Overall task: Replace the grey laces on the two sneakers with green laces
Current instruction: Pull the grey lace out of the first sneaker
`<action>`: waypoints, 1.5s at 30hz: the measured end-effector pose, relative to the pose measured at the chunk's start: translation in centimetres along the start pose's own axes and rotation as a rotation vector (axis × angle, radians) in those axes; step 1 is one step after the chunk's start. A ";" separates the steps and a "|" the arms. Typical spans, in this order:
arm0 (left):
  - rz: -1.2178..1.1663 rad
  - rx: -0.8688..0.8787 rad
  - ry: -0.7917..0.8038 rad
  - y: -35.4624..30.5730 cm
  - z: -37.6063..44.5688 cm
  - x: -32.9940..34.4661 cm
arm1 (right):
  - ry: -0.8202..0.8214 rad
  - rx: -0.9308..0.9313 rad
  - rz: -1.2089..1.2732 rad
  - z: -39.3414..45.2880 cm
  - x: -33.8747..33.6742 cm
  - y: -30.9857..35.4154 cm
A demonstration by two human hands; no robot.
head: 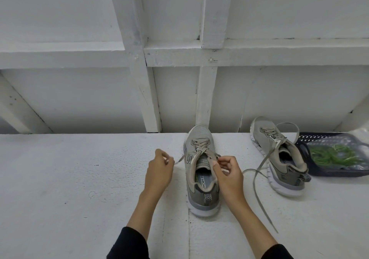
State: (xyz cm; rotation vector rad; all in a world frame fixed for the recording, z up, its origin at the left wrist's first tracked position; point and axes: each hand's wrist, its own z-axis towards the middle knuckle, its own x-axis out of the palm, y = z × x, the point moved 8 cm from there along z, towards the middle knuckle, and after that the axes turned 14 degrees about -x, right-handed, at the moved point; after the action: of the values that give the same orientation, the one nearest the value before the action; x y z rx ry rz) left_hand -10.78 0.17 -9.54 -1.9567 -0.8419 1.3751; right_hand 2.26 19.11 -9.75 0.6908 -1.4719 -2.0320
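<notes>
Grey mesh sneaker (201, 171) at frame centre on white counter (79, 179). Grey lace end (179, 160) pinched by left hand (159, 169); lace at eyelets pinched by right hand (227, 171). Second grey sneaker (279, 155), green laces (331, 155) at right.

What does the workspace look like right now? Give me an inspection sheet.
Surface: white table, scuffed.
Job's things: near sneaker upright, heel toward the person, grey lace still threaded; far sneaker tilted, its loose grey lace trailing over the table; green laces in a dark basket at right.
Clutter: nothing seen.
Hands: left hand pinches one lace end; right hand pinches lace at the near sneaker's collar.
Cables: nothing seen.
Surroundings: white framed wall behind.
</notes>
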 end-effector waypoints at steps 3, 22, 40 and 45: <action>0.356 0.057 -0.100 0.4 -0.6 0.6 | 0.055 -0.042 -0.037 0.3 0.3 0.7; 0.010 0.286 -0.191 -5.0 -3.1 2.4 | 0.173 -0.345 -0.723 3.0 2.4 5.1; -0.466 -0.054 0.371 -2.5 -1.3 2.9 | 0.290 -0.341 -0.607 3.3 2.2 4.3; -0.528 0.064 0.378 -2.1 -1.8 2.8 | 0.334 -0.571 -0.691 2.0 4.0 6.6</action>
State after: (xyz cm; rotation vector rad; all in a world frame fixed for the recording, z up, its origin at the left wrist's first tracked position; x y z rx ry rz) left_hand -8.64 3.43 -8.97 -1.6985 -1.0153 0.6926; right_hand -1.16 16.02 -3.30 1.3152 -0.4303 -2.4940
